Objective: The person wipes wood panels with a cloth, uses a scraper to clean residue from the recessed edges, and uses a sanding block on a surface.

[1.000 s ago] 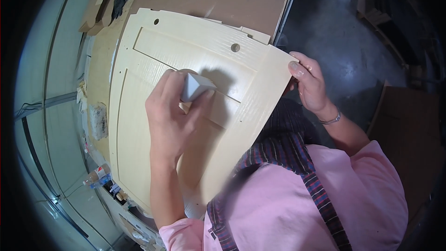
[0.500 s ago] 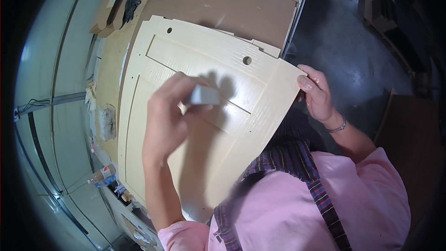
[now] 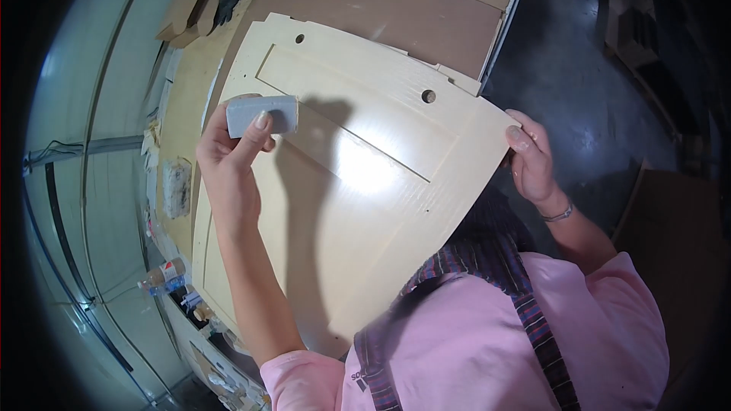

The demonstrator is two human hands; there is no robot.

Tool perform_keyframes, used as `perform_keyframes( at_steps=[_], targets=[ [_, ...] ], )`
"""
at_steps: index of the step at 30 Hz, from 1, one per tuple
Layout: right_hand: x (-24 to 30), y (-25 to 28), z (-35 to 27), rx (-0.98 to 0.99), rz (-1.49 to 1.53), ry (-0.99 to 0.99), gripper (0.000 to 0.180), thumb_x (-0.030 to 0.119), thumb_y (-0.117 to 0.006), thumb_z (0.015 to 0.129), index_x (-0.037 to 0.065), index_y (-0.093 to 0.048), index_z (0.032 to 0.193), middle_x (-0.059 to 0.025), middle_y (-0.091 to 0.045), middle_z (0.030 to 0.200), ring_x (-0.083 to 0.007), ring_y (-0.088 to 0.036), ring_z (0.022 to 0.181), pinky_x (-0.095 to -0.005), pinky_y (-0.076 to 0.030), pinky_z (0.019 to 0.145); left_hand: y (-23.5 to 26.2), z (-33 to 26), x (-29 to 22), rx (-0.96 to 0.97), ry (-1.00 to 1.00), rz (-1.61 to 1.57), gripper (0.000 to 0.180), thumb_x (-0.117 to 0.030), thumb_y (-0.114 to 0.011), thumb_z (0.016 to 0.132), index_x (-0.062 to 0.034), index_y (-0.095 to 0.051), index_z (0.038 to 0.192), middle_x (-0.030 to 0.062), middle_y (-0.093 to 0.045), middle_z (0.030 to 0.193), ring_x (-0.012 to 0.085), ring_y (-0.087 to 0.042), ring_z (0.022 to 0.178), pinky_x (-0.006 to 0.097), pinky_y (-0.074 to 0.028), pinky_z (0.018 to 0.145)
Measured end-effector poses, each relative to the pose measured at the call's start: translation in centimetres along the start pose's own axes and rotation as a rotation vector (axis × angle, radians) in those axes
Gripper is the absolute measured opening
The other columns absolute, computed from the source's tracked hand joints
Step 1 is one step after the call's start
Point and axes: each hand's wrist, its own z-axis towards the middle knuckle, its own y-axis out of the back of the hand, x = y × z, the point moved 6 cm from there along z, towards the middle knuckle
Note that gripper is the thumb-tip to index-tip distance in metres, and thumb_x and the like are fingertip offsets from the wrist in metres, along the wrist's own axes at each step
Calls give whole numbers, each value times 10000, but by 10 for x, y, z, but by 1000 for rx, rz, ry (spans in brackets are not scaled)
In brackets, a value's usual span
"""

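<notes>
My left hand (image 3: 237,171) holds a grey sanding block (image 3: 263,116) between thumb and fingers, above the left part of a large cream panel (image 3: 381,259). The panel has straight grooves, small holes and two larger round holes near its far edge. A dark shadow of the hand and block falls on its glossy face. At the panel's right corner, my right hand (image 3: 531,158) grips the edge with the thumb on top; the other fingers are partly hidden below. The panel lies tilted across a table, its near edge by my striped apron (image 3: 487,262).
Brown board (image 3: 365,11) covers the table beyond the panel. A black glove (image 3: 230,1) lies by cardboard (image 3: 190,7) at the far left. Bottles (image 3: 164,274) stand along the left side, near a whitish block (image 3: 177,186). Stacked boards (image 3: 636,38) sit on the floor at right.
My left hand has moved left with the sanding block, from over the panel's middle, and has turned so the block's broad face shows. My right hand keeps its grip on the corner.
</notes>
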Motion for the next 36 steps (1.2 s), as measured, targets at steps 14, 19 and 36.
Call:
perform_keyframes(
  at_steps=[14, 19, 36],
  targets=[
    [-43, 34, -3, -30, 120, -20, 440, 169, -586, 955, -77, -517, 1313, -83, -600, 1167, -130, -532, 1080, -289, -389, 1008, -50, -29, -6, 66, -171, 359, 437, -107, -750, 870, -26, -602, 1273, 57, -651, 974, 113, -627, 909, 266, -526, 747],
    [-29, 26, 0, 92, 87, -5, 444, 184, -587, 948, -89, -523, 1292, -82, -604, 1159, -122, -530, 1068, -284, -392, 994, -40, 1, -16, -155, -599, 972, 440, -86, -782, 794, -69, -655, 1215, 89, -690, 958, 181, -639, 787, 298, -531, 708],
    [-24, 75, 23, 71, -145, 134, 366, 246, -390, 1010, -21, -575, 1177, -94, -607, 1170, -190, -578, 1116, -338, -442, 976, 304, -354, 19, -1202, -81, -8, 419, -51, -625, 948, 41, -519, 1343, 147, -585, 1228, 217, -616, 1058, 341, -544, 899]
  ],
)
